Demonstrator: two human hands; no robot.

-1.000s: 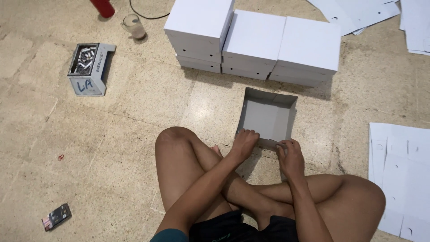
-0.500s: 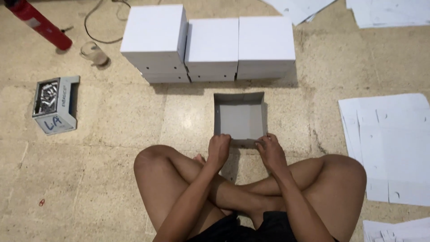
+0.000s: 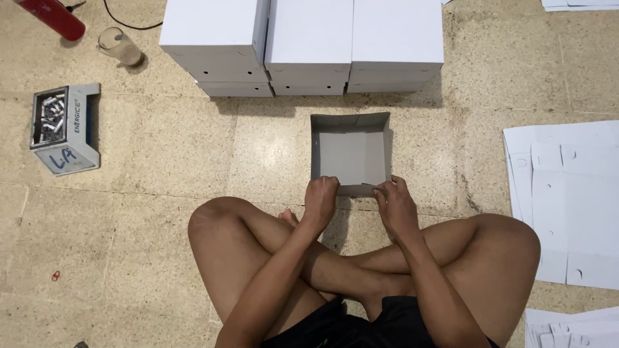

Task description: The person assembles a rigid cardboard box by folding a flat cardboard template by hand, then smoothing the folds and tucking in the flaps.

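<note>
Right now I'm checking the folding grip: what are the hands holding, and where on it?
Both hands grip the open grey cardboard box by its near wall: left hand at the left corner, right hand at the right corner.

Bare arms, bare legs, black shorts

The person wears black shorts (image 3: 361,325) and nothing on the arms or legs; no sleeves, gloves or shoes show. The left hand (image 3: 320,201) and right hand (image 3: 394,207) are bare, with no rings, watch or bands near the fingers (image 3: 325,183). Both wrists behind the fingers are uncovered, and the feet are bare too.
</note>
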